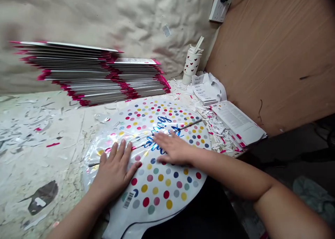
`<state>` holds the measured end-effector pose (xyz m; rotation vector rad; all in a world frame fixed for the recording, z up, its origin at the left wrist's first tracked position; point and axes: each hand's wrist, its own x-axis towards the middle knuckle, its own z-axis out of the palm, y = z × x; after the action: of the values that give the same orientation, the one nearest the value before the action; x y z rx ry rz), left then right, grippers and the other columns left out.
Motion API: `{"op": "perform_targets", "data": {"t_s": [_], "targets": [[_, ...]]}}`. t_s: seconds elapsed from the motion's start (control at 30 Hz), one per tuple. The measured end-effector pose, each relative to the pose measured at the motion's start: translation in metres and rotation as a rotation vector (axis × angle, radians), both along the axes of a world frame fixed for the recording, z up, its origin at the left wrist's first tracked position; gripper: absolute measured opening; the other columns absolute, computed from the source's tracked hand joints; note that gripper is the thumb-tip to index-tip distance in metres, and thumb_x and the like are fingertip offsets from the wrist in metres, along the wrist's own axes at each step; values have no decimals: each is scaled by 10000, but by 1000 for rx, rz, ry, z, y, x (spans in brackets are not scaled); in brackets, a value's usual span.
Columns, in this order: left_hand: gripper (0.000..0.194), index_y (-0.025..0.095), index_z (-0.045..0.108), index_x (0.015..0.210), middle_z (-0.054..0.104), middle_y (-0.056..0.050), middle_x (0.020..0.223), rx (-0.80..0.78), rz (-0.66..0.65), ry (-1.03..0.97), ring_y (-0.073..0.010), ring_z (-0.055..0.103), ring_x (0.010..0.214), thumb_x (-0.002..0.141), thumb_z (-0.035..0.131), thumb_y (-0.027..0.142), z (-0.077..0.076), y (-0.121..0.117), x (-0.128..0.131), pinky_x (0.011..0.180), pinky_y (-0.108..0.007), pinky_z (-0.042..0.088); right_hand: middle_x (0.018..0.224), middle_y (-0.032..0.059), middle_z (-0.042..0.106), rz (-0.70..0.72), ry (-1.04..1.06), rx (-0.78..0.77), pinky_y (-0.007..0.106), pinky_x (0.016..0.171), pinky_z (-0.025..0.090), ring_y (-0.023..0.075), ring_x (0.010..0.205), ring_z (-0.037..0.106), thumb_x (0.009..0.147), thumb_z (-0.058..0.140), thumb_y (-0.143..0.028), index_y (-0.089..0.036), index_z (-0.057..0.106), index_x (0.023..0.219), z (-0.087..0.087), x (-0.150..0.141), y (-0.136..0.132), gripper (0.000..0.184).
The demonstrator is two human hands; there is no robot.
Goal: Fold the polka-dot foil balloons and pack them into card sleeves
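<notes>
One polka-dot foil balloon (157,183), flat on the scrap-strewn table (44,162) — left hand (115,172) and right hand (172,148) resting on it, grip released, fingers spread — pink-edged flat packets (89,74) stacked beyond.

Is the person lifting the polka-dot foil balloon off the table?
No, the left hand and right hand press the polka-dot foil balloon flat on the table.

Your left hand (115,172) and right hand (172,148) lie flat on a deflated foil balloon (154,186), glossy white with multicoloured polka dots and blue script. It is spread on the desk (39,155) at your 12 o'clock, its narrow tail end toward 6 o'clock.
</notes>
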<state>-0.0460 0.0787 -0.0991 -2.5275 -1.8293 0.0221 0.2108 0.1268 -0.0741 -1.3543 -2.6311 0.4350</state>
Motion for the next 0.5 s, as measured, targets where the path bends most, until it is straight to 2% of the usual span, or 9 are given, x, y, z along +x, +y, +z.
{"op": "perform_targets", "data": {"t_s": [0.1, 0.13, 0.2, 0.3, 0.4, 0.5], "targets": [[753, 90, 280, 1396, 226, -175, 1469, -73, 50, 2, -374, 165, 1351, 832, 274, 588, 5, 2, 9, 1035, -585, 191, 1432, 181, 312, -335, -28, -17, 539, 1083, 135, 363, 1321, 253, 873, 337, -561, -74, 283, 1401, -4, 57, -12, 720], [767, 86, 264, 1401, 213, -179, 1473, -95, 72, -9, -374, 156, 1353, 830, 268, 598, 8, 3, 16, 1036, -578, 196, 1412, 224, 323, -401, -23, -7, 567, 1069, 124, 383, 1317, 248, 898, 302, -518, -47, 273, 1400, -3, 73, -16, 689], [787, 82, 214, 1414, 176, -182, 1482, -101, 82, -44, -368, 122, 1360, 831, 261, 608, 14, 6, 36, 1045, -564, 193, 1384, 206, 376, -440, 3, -12, 532, 1077, 123, 370, 1307, 273, 887, 355, -510, -122, 331, 1389, -2, 90, -23, 636], [798, 78, 195, 1418, 157, -186, 1487, -91, 8, -71, -376, 96, 1362, 831, 270, 613, 19, 10, 70, 1051, -565, 169, 1399, 124, 380, -456, 83, -41, 489, 1089, 114, 366, 1315, 255, 773, 519, -593, -275, 431, 1332, -7, 82, -28, 650], [810, 71, 235, 1409, 189, -201, 1476, -113, -22, -62, -400, 135, 1349, 823, 270, 630, 17, 12, 88, 1036, -581, 177, 1426, 158, 315, -633, 279, -91, 581, 1057, 101, 416, 1326, 187, 715, 553, -635, -221, 411, 1346, -11, 68, -11, 767], [824, 98, 217, 1418, 176, -177, 1486, -134, 4, -67, -388, 132, 1354, 812, 254, 654, 12, 13, 92, 1036, -584, 175, 1413, 174, 335, -750, 536, -147, 533, 1051, 225, 335, 1312, 290, 826, 406, -584, -149, 266, 1409, 4, 60, 19, 741]]}}
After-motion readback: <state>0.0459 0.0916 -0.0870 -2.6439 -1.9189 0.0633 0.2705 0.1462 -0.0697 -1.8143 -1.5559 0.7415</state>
